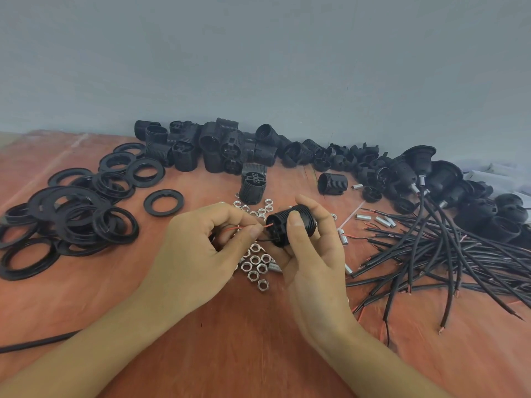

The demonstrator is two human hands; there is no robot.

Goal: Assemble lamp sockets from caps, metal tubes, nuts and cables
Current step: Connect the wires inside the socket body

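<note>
Right hand (313,254): fingers were curled round a socket (279,225), held just above the table (244,340), over the nuts (257,265). Left hand (198,254): a red wire (268,225) was pinched at the socket's end. Rings (71,214) were piled left, cables (448,254) right, and shells (215,145) were heaped along the wall (258,53).
</note>
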